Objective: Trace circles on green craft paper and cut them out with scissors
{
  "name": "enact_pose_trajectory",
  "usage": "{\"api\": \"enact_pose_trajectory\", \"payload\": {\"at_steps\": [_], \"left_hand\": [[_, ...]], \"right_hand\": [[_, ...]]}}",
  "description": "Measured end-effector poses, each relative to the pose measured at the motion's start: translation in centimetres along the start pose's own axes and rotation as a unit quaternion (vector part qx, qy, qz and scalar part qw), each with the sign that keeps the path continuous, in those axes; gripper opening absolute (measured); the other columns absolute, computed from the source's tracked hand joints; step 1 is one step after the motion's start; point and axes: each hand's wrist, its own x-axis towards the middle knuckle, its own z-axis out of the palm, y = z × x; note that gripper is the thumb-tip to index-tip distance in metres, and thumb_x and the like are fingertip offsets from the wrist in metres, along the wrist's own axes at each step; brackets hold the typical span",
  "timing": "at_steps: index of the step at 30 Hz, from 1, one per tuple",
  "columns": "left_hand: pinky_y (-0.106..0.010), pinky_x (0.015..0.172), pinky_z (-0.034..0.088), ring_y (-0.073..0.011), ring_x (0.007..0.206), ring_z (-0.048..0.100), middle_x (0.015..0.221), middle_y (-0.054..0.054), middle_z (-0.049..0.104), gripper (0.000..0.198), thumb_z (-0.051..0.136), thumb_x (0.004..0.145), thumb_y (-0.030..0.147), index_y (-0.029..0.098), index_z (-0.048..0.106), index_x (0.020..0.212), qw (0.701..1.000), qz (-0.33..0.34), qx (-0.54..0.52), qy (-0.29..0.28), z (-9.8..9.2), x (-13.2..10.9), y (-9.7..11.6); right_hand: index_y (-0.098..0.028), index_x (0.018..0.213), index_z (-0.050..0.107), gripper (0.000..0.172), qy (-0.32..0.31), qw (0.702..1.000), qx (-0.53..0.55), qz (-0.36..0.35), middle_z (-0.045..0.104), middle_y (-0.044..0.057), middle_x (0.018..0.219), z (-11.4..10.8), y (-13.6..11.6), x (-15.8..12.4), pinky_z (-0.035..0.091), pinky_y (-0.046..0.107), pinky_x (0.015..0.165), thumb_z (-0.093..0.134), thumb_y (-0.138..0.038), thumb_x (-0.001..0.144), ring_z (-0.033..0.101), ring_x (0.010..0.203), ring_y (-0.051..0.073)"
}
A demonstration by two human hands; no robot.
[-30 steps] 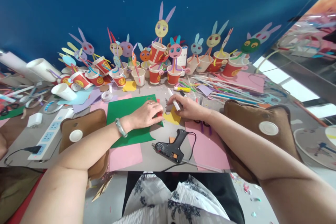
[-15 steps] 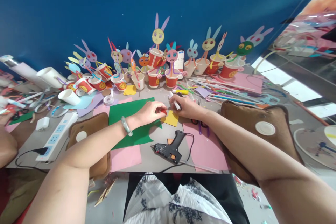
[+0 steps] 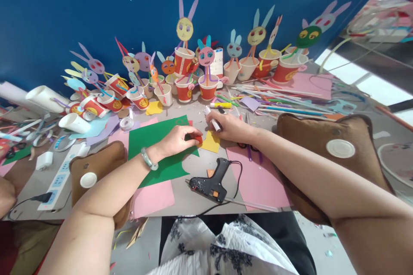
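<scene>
My left hand (image 3: pixel 181 141) pinches a small red-orange paper piece (image 3: pixel 199 139) above the edge of a green paper sheet (image 3: pixel 158 167). In my right hand (image 3: pixel 227 125) is a white marker (image 3: pixel 214 121) with a dark end, held at a slant. Yellow paper (image 3: pixel 211 142) lies on the table between the hands. Purple-handled scissors (image 3: pixel 250 148) are partly hidden under my right wrist. In front of me a black hot glue gun (image 3: pixel 209 184) rests on its side with a clear glue stick in its back.
Paper cups with rabbit-faced figures (image 3: pixel 208 86) line the blue wall. Pipe cleaners (image 3: pixel 280 105) and a yellow marker (image 3: pixel 221 105) lie behind my right hand. Brown cushion-like pads (image 3: pixel 329 172) sit under both forearms. A power strip (image 3: pixel 61 180) is at left, near another person's hand (image 3: pixel 6 193).
My two hands have drawn slightly apart, and more of the red-orange piece shows in my left fingers. The marker stays in my right hand. The camera view has shifted a little.
</scene>
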Motion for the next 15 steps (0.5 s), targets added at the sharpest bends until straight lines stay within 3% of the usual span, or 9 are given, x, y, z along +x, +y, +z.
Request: {"api": "enact_pose_trajectory", "payload": {"at_steps": [15], "left_hand": [[-0.034,0.091,0.053,-0.0179,0.095,0.071,0.1,-0.006,0.078,0.012,0.069,0.09,0.024,0.019,0.075,0.1,0.987,0.118,0.103,-0.033,0.4,0.36,-0.37]], "right_hand": [[-0.023,0.107,0.056,0.036,-0.004,1.0,-0.022,0.01,0.064,0.002,0.079,-0.23,-0.56,0.11,0.035,0.027,0.063,0.06,-0.008,0.075,0.059,0.072,0.02]]}}
